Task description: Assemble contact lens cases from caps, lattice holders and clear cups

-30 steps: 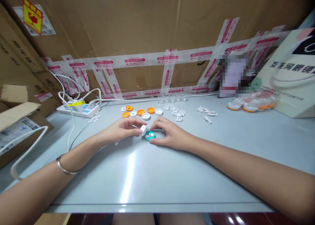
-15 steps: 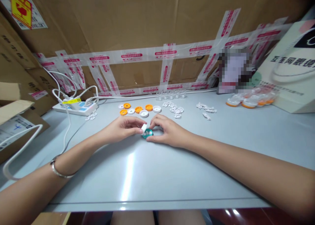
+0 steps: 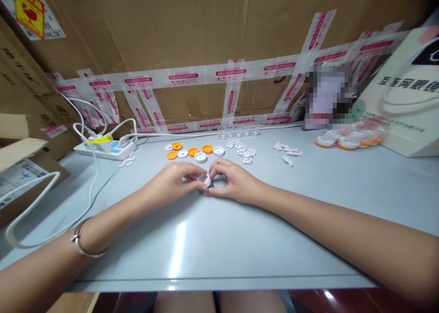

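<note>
Between thumb and fingers, my left hand [image 3: 181,179] pinches a small round white cup-like part [image 3: 205,179] with a clear-looking middle. That part sits tilted over a teal round base [image 3: 201,191], most of which is now covered. My right hand [image 3: 230,179] grips the teal base from the right, thumb at the front and index finger at the back. Both hands meet just above the tabletop. Behind them lie orange discs [image 3: 193,152] and white discs [image 3: 200,157], several of each.
White wheel-like parts [image 3: 247,154] and thin white pieces [image 3: 288,151] lie right of the discs. Clear cylinders [image 3: 240,131] stand along the back. Orange-and-white round assemblies [image 3: 350,139] rest near a paper bag [image 3: 404,98]. A power strip [image 3: 106,148] with white cables sits at left.
My left hand has turned the white part and brought it right over the teal base, hiding the base's inside. My right hand has stayed nearly still.
</note>
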Available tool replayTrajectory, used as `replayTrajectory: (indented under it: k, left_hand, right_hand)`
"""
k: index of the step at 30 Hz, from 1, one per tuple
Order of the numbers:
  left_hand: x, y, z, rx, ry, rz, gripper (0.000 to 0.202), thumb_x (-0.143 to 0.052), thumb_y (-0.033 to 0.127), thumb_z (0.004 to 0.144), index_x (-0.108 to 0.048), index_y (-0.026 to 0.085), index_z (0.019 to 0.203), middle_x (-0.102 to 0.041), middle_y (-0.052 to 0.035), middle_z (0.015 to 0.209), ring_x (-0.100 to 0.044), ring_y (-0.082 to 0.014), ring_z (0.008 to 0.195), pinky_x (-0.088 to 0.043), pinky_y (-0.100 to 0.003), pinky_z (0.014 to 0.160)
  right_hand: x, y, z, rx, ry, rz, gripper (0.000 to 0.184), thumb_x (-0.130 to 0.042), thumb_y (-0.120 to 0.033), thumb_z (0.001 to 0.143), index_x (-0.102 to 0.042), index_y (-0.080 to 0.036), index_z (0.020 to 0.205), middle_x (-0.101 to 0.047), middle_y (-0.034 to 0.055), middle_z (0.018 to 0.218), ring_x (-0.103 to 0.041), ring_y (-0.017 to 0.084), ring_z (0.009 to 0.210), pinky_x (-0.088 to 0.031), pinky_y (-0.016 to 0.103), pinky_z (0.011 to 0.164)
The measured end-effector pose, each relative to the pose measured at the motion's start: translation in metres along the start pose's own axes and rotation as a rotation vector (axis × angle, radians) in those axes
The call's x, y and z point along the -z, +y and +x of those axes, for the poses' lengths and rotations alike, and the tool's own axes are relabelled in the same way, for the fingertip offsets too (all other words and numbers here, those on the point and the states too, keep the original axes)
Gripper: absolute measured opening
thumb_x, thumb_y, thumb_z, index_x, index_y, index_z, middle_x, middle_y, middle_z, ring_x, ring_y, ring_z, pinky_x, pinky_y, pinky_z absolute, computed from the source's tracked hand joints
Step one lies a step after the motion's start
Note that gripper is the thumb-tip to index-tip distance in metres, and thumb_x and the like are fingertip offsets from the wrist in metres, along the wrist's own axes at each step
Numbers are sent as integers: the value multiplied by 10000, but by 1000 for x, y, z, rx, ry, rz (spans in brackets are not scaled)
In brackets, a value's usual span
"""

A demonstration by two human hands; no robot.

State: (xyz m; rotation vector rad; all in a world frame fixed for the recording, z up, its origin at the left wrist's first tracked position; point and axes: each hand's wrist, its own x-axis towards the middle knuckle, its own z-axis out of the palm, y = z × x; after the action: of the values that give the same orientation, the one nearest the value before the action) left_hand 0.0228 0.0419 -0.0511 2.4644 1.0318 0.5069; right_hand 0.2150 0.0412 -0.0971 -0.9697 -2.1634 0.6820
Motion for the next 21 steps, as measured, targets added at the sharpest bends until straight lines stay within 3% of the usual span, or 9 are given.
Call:
replayTrajectory:
  k: [5, 14, 21]
  left_hand:
    - [-3, 4, -1, -43, 18, 191, 167, -637, 272, 775, -685, 161, 890, -644, -24, 740, -570, -134, 692, -412, -225, 637]
    - [-3, 7, 0, -38, -38, 244, 160, -626, 243, 786, -694, 165, 908, -631, -31, 755, -558, -139, 694, -405, -227, 637]
    - [-4, 6, 0, -78, -36, 223, 145, -624, 254, 787, -667, 158, 886, -628, -37, 793, -569, -156, 750, -415, -237, 668]
  right_hand:
    - [0, -1, 1, -57, 4, 1, 261, -735, -365, 646, -575, -187, 751, -557, 34, 881, -538, 187, 897, -430, 334, 809]
    - [3, 0, -1, -37, -53, 16, 261, -696, -370, 674, -604, -186, 835, -572, 61, 976, -543, 198, 948, -431, 362, 864]
    - [5, -3, 0, -20, -56, 20, 193, -672, -266, 674, -622, -185, 842, -588, 64, 980, -565, 188, 948, -435, 349, 880]
